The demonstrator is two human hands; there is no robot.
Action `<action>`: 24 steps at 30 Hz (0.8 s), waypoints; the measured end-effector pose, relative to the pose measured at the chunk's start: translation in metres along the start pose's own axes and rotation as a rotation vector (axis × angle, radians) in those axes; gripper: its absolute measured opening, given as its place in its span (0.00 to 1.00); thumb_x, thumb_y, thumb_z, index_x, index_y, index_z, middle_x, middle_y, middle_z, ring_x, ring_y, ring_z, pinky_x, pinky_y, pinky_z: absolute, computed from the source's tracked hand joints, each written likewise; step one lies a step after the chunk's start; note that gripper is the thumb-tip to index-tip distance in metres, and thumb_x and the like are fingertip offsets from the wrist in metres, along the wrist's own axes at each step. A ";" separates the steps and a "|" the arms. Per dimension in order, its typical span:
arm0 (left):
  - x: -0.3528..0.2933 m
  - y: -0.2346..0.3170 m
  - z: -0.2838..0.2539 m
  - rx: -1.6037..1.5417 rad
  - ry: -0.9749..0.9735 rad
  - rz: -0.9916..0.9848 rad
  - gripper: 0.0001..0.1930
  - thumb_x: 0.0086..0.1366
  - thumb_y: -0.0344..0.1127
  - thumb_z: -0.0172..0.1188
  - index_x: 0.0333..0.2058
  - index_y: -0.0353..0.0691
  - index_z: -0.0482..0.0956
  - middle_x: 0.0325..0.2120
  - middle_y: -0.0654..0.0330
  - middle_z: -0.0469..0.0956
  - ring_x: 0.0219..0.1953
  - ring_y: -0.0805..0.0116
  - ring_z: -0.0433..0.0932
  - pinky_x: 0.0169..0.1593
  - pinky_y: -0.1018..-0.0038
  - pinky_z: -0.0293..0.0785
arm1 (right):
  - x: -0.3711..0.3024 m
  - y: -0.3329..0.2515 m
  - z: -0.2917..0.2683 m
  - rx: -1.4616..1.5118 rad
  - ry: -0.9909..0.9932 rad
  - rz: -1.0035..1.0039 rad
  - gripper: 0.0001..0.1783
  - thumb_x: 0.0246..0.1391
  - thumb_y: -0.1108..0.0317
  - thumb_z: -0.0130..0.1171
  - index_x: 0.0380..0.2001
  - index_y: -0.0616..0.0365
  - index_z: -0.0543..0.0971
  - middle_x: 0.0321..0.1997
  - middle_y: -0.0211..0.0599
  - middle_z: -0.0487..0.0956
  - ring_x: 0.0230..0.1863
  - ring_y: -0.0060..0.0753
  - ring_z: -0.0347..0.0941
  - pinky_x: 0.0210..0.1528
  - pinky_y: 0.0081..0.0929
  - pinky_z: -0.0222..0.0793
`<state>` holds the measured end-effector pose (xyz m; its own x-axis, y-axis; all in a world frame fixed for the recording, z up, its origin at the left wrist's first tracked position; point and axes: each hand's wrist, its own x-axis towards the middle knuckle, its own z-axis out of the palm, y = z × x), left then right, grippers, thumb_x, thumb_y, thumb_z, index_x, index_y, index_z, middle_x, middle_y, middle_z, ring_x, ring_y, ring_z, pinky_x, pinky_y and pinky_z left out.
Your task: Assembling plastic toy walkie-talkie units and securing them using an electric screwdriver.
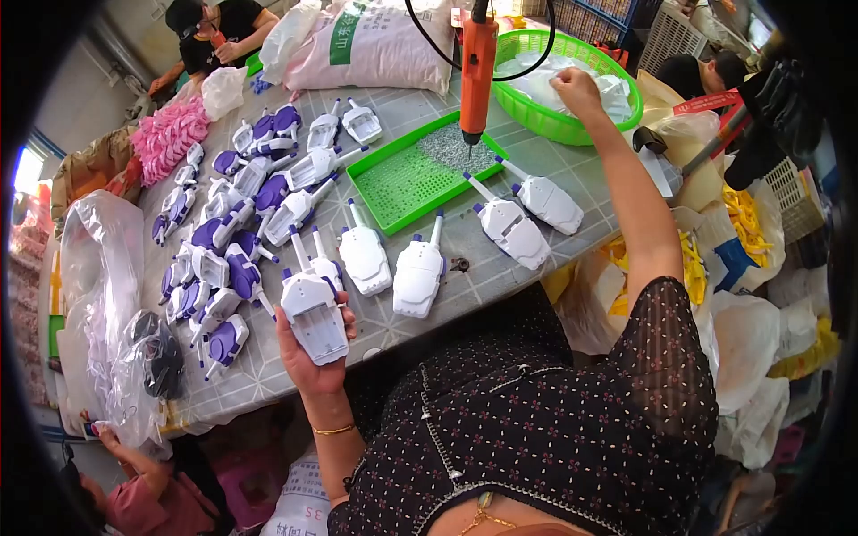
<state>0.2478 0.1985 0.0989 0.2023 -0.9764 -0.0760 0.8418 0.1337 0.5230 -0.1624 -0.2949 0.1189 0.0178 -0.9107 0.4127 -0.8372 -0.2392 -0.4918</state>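
At the table's left lies a heap of finished purple-and-white toy housings (228, 232); the left hand (308, 357) has its fingers wrapped around an open white housing (313, 313) at the near edge. Four white ones (420, 268) lie waiting mid-table. Beyond, the right hand (576, 89) dips bent fingers into a green basket (617, 121) of parts, grip unclear. Crowded grey workshop table (483, 277).

toy shell (315, 317): smooth white plastic | basket (545, 121): green plastic mesh | tray (393, 192): matt green plastic
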 end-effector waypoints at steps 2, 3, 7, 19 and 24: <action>-0.001 0.003 -0.001 0.045 -0.003 0.053 0.35 0.75 0.63 0.41 0.63 0.37 0.69 0.50 0.38 0.77 0.40 0.48 0.80 0.37 0.60 0.80 | -0.011 0.002 -0.009 0.039 0.086 0.020 0.20 0.52 0.53 0.63 0.41 0.55 0.86 0.41 0.46 0.86 0.44 0.47 0.83 0.50 0.38 0.75; -0.001 0.004 0.000 0.039 0.015 0.063 0.34 0.75 0.63 0.41 0.63 0.39 0.69 0.49 0.38 0.77 0.40 0.48 0.80 0.37 0.60 0.80 | -0.017 0.005 -0.018 0.125 0.216 0.007 0.21 0.53 0.54 0.64 0.43 0.58 0.85 0.39 0.45 0.86 0.41 0.41 0.83 0.47 0.34 0.75; -0.008 0.006 0.002 0.035 0.065 0.165 0.33 0.75 0.62 0.41 0.64 0.40 0.68 0.49 0.39 0.77 0.41 0.48 0.81 0.36 0.59 0.82 | -0.067 -0.021 -0.062 0.610 0.350 0.021 0.18 0.61 0.60 0.63 0.46 0.64 0.84 0.37 0.29 0.85 0.36 0.20 0.76 0.40 0.23 0.72; -0.001 -0.039 0.044 -0.001 -0.112 -0.120 0.31 0.77 0.60 0.40 0.66 0.43 0.64 0.56 0.53 0.76 0.53 0.52 0.80 0.52 0.50 0.81 | -0.266 -0.292 -0.024 0.740 -0.573 -1.162 0.16 0.56 0.74 0.64 0.48 0.58 0.80 0.42 0.41 0.80 0.44 0.45 0.76 0.48 0.39 0.73; -0.017 -0.030 0.036 -0.076 0.037 0.023 0.31 0.77 0.60 0.41 0.66 0.44 0.62 0.56 0.56 0.75 0.56 0.56 0.78 0.53 0.50 0.81 | -0.298 -0.313 0.004 0.759 -0.248 -1.269 0.23 0.55 0.65 0.68 0.54 0.56 0.77 0.49 0.42 0.79 0.47 0.47 0.76 0.48 0.39 0.73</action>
<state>0.2011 0.2052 0.1149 0.2395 -0.9660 -0.0970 0.8721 0.1701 0.4587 0.0971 0.0499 0.1468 0.6502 0.0168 0.7596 0.2794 -0.9350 -0.2185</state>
